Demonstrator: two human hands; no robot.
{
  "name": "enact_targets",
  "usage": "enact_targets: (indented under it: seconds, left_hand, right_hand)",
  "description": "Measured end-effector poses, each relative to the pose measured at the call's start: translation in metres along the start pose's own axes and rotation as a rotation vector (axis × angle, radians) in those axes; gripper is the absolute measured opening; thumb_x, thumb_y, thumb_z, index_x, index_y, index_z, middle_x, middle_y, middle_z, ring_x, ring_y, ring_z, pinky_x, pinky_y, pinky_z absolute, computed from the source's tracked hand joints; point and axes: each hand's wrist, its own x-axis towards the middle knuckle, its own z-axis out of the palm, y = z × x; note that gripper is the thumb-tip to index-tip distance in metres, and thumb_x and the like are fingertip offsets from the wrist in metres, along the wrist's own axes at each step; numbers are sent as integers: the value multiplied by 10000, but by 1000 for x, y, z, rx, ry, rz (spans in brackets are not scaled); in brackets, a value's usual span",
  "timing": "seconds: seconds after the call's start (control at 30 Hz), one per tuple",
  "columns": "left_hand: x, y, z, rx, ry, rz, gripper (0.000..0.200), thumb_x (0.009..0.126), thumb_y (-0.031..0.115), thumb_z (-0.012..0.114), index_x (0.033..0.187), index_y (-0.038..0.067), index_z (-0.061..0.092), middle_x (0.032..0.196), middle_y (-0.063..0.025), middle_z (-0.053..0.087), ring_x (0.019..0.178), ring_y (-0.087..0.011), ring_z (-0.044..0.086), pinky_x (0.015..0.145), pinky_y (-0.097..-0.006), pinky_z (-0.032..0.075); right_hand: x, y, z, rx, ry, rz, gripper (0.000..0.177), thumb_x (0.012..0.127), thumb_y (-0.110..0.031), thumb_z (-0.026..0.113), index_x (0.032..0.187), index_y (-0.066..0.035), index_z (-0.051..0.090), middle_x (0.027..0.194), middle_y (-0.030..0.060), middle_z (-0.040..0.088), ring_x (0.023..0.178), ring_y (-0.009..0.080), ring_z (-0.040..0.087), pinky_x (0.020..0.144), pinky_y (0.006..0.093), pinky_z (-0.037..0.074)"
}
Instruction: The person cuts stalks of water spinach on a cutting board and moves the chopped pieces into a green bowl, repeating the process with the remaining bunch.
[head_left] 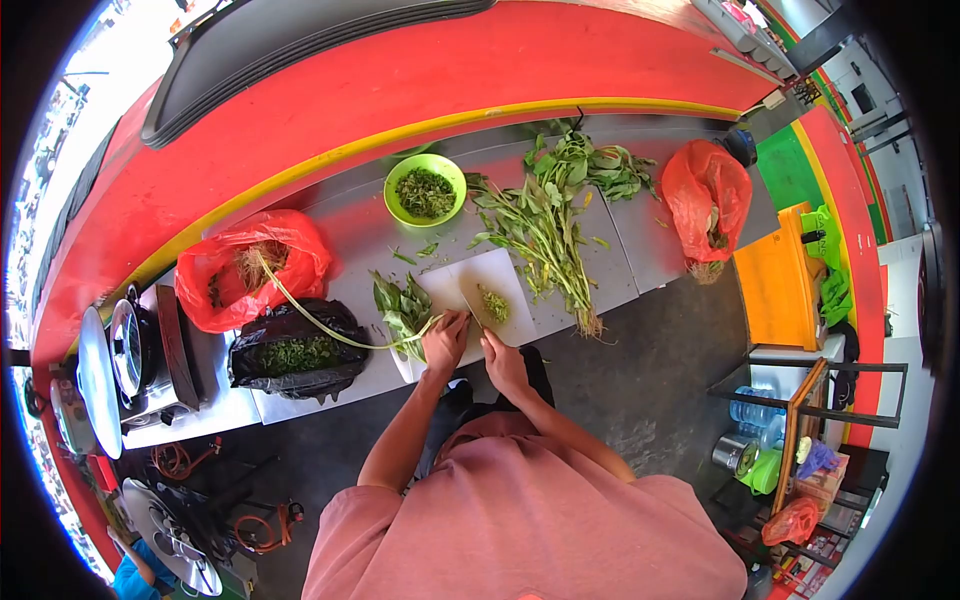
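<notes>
My left hand (447,342) is closed around a bunch of leafy greens (402,303), whose leaves spread to the left and whose long pale stem runs toward a red bag. In my right hand (505,365) is a knife (474,303), its blade over the white cutting board (512,272) beside my left fingers. Chopped greens (494,307) lie in a small pile right of the blade. Both hands are at the board's near edge. My left fingers partly hide the cut end of the bunch.
Beyond the board stands a green bowl (391,207) of chopped leaves. Uncut greens (550,225) with roots lie to the right, near a red bag (708,185). To the left are another red bag (205,290), a black bag (345,325) of chopped greens and a stove (170,340).
</notes>
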Motion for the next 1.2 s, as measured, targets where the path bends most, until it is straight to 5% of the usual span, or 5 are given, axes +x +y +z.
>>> enact_targets:
  seconds: [0.57,0.7,0.9,0.97,1.2]
  left_hand:
    - [2,4,-3,-19,-9,-9,149,889,145,719,1002,56,756,901,-84,706,781,-289,696,687,-398,545]
    - [0,4,0,-1,5,-9,153,908,165,691,1044,128,750,883,-48,684,767,-273,687,670,-398,534]
    - [-4,11,3,101,-23,-26,235,905,164,669,1126,176,746,910,-31,670,823,-245,674,743,-406,496]
    - [-6,17,1,136,-27,-3,270,904,165,664,1164,173,738,930,-32,667,831,-240,669,756,-407,486]
    - [-6,56,-16,-270,-115,-222,403,909,165,642,1311,142,657,943,-82,648,767,-272,661,707,-435,492]
  right_hand:
    - [27,4,6,-133,33,-25,351,1031,-315,540,1296,-105,633,891,253,707,817,439,690,700,511,558]
    - [31,6,-5,-42,89,-50,355,1029,-305,548,1301,-94,630,951,242,711,878,431,689,730,506,557]
    - [16,4,-21,199,113,31,395,1027,-300,571,1310,-29,619,823,221,692,666,343,682,631,402,516]
    - [11,2,-23,262,89,99,393,1031,-321,549,1323,-69,622,968,247,715,886,424,698,716,466,550]
    - [7,9,-26,86,186,-38,466,959,-291,667,1376,-97,593,818,223,697,714,370,700,638,426,531]
